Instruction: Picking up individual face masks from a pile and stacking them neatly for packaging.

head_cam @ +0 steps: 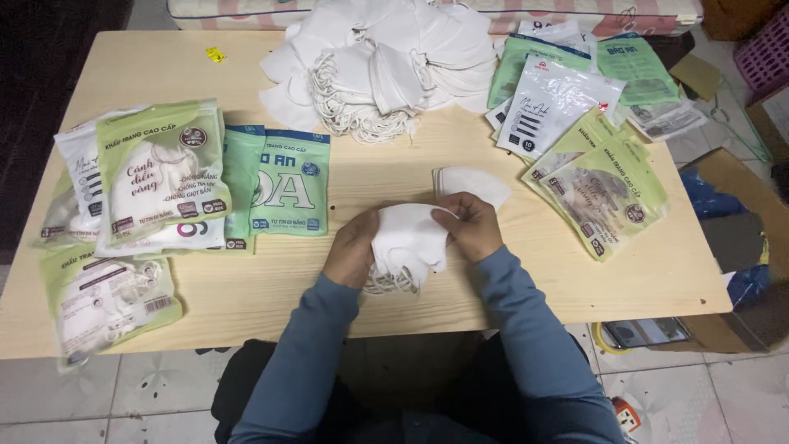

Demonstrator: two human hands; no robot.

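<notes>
While both hands clasp it above the pale wooden table (246,304), a small stack of white folded cloth face masks (408,244) sits between left hand (352,249) and right hand (475,224); beyond them, a heap of loose white masks (386,66).

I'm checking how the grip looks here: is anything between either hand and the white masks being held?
Nothing visible. The left hand and the right hand both grip the stack of white masks directly, above the wooden table. The big mask pile and the packets lie apart from the hands.
</notes>
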